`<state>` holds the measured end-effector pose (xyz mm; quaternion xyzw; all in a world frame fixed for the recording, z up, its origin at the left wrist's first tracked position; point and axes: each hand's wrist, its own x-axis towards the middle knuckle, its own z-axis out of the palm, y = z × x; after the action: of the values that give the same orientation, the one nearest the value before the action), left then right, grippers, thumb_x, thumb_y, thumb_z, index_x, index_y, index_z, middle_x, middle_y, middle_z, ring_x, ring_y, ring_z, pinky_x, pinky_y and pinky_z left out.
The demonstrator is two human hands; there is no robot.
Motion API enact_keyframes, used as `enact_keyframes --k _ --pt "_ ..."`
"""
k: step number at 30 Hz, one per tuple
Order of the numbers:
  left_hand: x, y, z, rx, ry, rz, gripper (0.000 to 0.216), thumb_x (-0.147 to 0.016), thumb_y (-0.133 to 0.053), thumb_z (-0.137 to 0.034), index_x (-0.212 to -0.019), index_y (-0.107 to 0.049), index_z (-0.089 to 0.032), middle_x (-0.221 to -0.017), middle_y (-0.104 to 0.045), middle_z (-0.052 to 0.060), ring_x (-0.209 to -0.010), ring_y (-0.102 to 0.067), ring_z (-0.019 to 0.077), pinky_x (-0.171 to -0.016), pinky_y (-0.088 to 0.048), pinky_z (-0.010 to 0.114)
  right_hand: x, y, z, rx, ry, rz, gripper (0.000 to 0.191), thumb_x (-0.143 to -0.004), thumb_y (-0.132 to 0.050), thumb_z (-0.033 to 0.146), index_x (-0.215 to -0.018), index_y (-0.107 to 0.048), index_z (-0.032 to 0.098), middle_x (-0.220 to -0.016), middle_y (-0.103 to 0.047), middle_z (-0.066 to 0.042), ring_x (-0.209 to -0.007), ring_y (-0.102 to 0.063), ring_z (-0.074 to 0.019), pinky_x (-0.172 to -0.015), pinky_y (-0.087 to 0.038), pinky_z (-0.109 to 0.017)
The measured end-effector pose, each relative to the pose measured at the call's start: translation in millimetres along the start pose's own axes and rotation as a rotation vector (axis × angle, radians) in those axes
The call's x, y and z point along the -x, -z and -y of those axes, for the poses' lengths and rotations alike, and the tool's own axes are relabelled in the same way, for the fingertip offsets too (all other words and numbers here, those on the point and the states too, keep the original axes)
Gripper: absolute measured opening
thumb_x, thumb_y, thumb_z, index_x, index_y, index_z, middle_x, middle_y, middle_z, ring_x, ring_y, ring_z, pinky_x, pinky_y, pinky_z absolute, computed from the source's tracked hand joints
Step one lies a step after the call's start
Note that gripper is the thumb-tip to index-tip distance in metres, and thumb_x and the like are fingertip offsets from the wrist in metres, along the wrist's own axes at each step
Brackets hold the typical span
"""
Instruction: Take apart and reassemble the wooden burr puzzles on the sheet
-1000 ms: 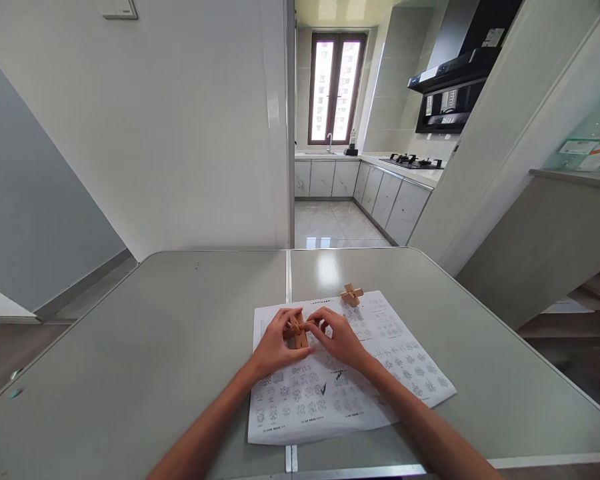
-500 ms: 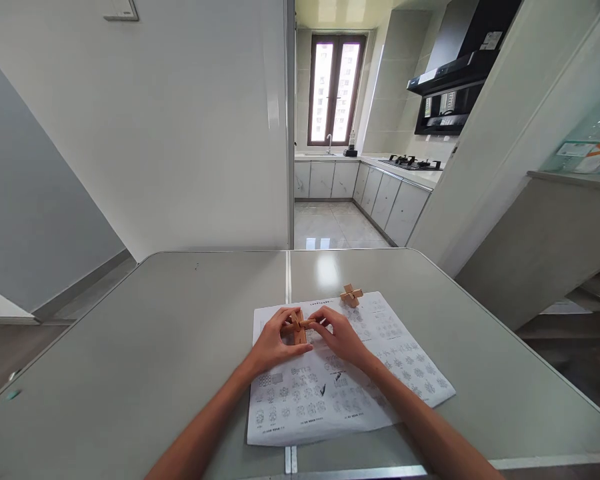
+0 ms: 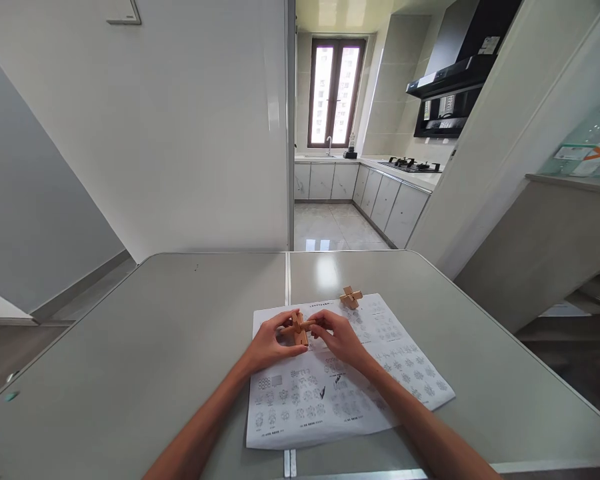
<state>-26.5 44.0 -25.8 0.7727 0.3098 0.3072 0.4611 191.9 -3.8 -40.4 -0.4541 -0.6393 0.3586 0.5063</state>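
My left hand (image 3: pixel 276 341) is wrapped round a wooden burr puzzle (image 3: pixel 299 328), thumb at its near end and fingers at its far end. From the right, my right hand (image 3: pixel 336 333) pinches a wooden stick of the same puzzle that juts out sideways. The puzzle is held over the upper part of a printed instruction sheet (image 3: pixel 285 427), which shows rows of small diagrams and two dark tick marks. A second wooden burr puzzle (image 3: pixel 351 297), fully interlocked, rests at the sheet's far edge, apart from both hands.
The grey table (image 3: pixel 155 353) has a seam down its middle. A small green piece (image 3: pixel 11 396) lies near its left edge. Beyond the table is a kitchen doorway with a gas hob (image 3: pixel 413 165). Plastic bottles (image 3: pixel 590 143) stand on a ledge at right.
The left thumb has shifted slightly back along the puzzle, and the puzzle is turned a little. Both hands keep their hold; the second puzzle and the sheet stay in place.
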Motion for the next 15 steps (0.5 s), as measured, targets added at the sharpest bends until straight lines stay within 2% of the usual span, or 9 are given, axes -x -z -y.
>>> enact_keyframes --k 6,11,15 --pt "2 5 -9 -0.098 -0.026 -0.026 0.075 -0.072 -0.088 -0.038 -0.141 -0.06 -0.028 -0.138 -0.065 0.007 -0.128 -0.06 0.031 -0.113 -0.047 0.049 -1 2 3 -0.033 0.005 0.024 0.021 -0.095 -0.064 0.043 -0.098 -0.068 0.022 -0.088 -0.074 -0.005 -0.078 -0.071 -0.0215 -0.075 -0.059 -0.039" --pt "2 9 -16 -0.144 -0.047 -0.038 0.077 -0.071 -0.089 -0.037 -0.142 -0.059 -0.029 -0.136 -0.066 0.007 -0.122 -0.063 0.0297 -0.111 -0.048 0.049 -3 3 0 -0.084 0.016 0.022 0.022 -0.094 -0.065 0.044 -0.097 -0.068 0.022 -0.086 -0.073 -0.004 -0.077 -0.071 -0.0209 -0.076 -0.06 -0.038" --pt "4 7 -13 -0.159 -0.053 -0.043 0.073 -0.072 -0.088 -0.037 -0.139 -0.06 -0.03 -0.133 -0.067 0.005 -0.119 -0.063 0.0277 -0.108 -0.05 0.046 -2 0 -1 -0.05 0.02 0.023 0.02 -0.095 -0.063 0.042 -0.098 -0.067 0.022 -0.088 -0.074 -0.004 -0.077 -0.071 -0.0204 -0.074 -0.059 -0.036"
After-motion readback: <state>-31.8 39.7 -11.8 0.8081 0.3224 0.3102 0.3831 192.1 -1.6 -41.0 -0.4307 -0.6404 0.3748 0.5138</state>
